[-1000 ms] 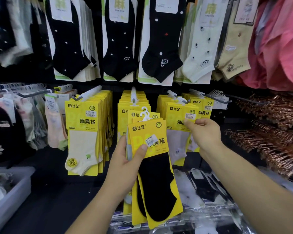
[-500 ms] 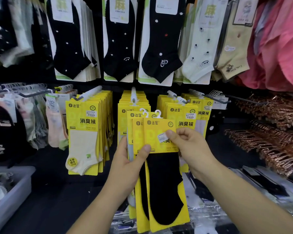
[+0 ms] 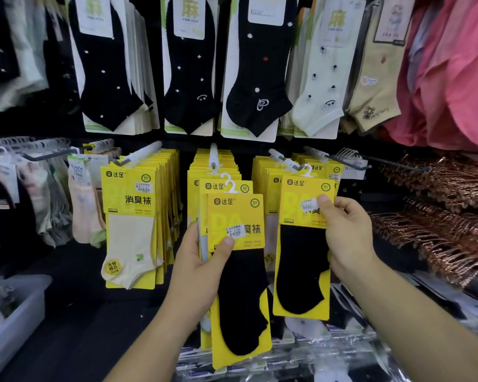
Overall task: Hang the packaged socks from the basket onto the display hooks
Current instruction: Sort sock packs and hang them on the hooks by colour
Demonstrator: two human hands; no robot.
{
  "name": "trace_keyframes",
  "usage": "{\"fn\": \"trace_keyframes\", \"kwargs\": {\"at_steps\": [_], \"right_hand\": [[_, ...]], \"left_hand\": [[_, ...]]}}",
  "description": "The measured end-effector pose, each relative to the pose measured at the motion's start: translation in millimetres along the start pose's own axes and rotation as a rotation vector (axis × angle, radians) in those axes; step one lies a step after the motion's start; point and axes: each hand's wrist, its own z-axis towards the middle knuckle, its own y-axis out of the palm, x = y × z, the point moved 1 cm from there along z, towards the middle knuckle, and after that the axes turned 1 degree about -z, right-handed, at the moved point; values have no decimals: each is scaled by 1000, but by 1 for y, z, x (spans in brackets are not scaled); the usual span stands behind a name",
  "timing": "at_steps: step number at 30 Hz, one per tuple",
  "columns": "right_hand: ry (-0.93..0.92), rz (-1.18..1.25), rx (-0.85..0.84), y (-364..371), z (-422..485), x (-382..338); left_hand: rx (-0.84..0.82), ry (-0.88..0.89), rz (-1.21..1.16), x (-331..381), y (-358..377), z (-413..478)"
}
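Your right hand (image 3: 348,232) pinched one black sock pack (image 3: 301,266) with its fingers (image 3: 326,205) closed on the top of the card. That put its white hanger (image 3: 307,170) right at the tip of the display hook (image 3: 287,162) (couldn't tell if it was on). Your left hand (image 3: 202,260) gripped the spare packs (image 3: 236,216) lower down, thumb clamped on front, probably so they were handy for the next go.

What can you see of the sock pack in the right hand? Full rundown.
The sock pack is a yellow printed card carrying a black low-cut sock, with a white plastic hook on top and a white price sticker partly under the thumb. The right hand pinches its upper right part, holding it upright in front of the right-hand yellow row. Its hook sits near a display peg; whether it is threaded on, I can't tell.
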Motion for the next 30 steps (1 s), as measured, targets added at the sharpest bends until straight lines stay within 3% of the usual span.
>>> {"fn": "trace_keyframes", "kwargs": {"at_steps": [7, 15, 21, 23, 30], "right_hand": [[-30, -124, -52, 12, 12, 4], [-46, -287, 42, 15, -1, 7], [-46, -329, -365, 33, -41, -5], [-53, -324, -401, 35, -45, -6], [1, -85, -120, 14, -24, -11]], "left_hand": [[-22, -24, 7, -1, 0, 1], [-37, -19, 49, -2, 4, -1], [-63, 1, 48, -3, 10, -2], [-72, -5, 32, -3, 11, -4], [-50, -25, -2, -3, 2, -3]]}}
